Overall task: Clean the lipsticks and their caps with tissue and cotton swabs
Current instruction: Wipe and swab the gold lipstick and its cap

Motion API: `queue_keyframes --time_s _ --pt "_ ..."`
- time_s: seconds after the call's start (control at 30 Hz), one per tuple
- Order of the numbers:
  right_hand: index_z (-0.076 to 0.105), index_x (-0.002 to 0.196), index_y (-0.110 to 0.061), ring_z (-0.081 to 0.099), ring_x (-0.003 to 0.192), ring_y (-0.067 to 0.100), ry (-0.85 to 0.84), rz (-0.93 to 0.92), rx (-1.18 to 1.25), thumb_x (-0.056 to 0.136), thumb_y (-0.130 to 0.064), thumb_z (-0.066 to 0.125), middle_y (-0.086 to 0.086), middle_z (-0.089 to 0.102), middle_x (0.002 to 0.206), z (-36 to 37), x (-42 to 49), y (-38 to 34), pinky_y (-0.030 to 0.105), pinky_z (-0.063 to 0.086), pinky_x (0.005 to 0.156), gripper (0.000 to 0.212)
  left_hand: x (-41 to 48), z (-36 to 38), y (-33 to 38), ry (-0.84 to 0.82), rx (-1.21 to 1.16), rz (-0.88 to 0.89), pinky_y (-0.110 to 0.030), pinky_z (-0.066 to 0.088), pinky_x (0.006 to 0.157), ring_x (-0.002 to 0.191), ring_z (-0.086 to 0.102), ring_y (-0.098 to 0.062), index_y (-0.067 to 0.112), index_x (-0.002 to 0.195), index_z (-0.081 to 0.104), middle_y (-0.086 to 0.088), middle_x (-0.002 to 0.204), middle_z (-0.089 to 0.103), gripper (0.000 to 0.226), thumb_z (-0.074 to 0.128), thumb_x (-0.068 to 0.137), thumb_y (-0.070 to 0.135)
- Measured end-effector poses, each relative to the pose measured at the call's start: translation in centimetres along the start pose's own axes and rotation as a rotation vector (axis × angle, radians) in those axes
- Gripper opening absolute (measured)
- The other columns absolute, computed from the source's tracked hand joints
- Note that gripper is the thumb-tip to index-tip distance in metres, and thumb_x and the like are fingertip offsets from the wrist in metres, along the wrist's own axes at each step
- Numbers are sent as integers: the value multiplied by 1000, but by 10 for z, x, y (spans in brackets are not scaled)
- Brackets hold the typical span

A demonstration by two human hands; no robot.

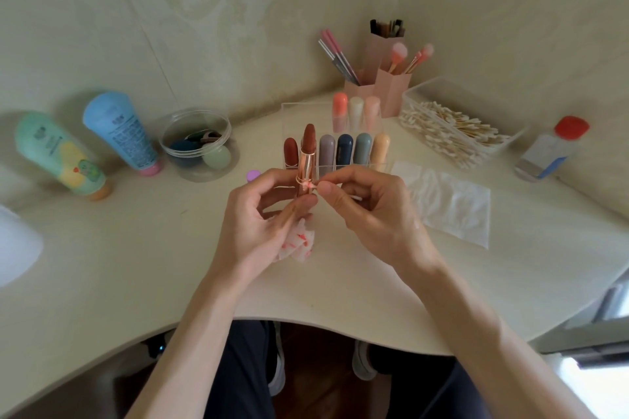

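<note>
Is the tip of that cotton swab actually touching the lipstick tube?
Touching. The head view shows the cotton swab, pinched in the right hand, with its pink-stained tip pressed against the gold lipstick tube that the left hand holds upright.

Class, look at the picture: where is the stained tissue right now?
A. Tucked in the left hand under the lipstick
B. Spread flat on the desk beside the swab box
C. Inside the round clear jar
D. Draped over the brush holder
A: the red-smeared stained tissue hangs from the left hand, just below the lipstick it holds.
</note>
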State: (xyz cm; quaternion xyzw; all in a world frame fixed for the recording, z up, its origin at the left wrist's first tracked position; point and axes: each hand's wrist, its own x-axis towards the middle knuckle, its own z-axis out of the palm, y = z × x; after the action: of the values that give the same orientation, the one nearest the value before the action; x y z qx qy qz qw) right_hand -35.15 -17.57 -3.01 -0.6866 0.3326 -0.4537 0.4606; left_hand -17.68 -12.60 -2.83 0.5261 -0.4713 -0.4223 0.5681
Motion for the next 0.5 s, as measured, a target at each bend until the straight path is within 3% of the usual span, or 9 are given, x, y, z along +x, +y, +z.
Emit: queue_keyframes --time_s 0.17,0.33,0.5 --pt "72 98 -1 55 49 -4 -25 29 -2 102 -4 64 -25 59 55 0 0 -7 6 38 53 9 1 1 -1 -7 -30 9 -27 56 58 73 72 -15 29 94 78 -2 92 78 15 78 89 15" --pt "74 93 -9 30 47 5 45 61 -20 102 -12 67 -16 43 49 -3 3 -2 15 26 49 13 0 0 -2 -28 49 39 -18 53 58 81 75 -11 17 106 77 2 92 79 17 72 95 6" --pt "76 94 -10 34 48 4 39 44 -63 103 -13 67 -18 48 51 -3 3 0 13 27 51 13 -1 0 -1 -35 56 80 -11 49 54 73 72 -6 7 110 76 9 80 76 15 68 98 9"
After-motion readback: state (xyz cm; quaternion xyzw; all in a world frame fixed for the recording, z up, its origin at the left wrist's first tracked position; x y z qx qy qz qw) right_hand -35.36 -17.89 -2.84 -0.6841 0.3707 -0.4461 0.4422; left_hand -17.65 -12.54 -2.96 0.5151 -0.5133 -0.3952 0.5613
